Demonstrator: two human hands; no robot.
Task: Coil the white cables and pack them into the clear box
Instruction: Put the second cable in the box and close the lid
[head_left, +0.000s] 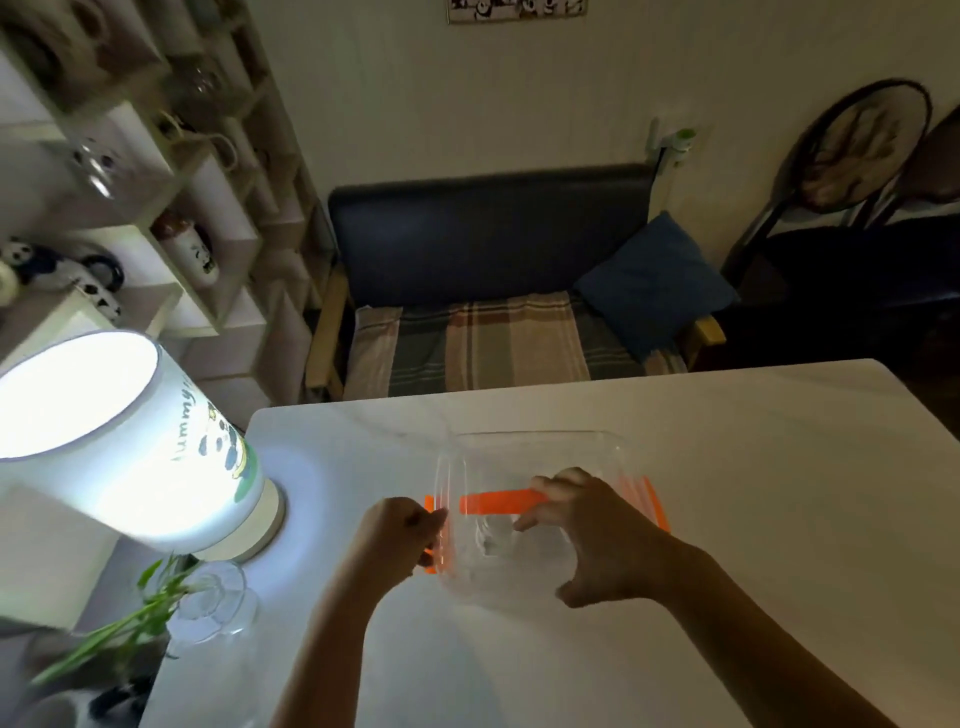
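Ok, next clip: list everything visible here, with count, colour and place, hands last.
box: one, clear with orange clips, mid-table, something pale inside, too blurred to tell if it is cable
table: one, white, foreground
lamp: one, white, lit, table's left edge
vase: one, clear glass, green stems, in front of the lamp
bench: one, dark back, plaid seat, behind the table
cushion: one, blue, bench's right end
shelves: one unit, pale, upper left, holding jars and panda figures
chairs: two, dark round backs, upper right
left hand: grip on the box's left orange clip
right hand: over the box, fingers curled at the orange strip
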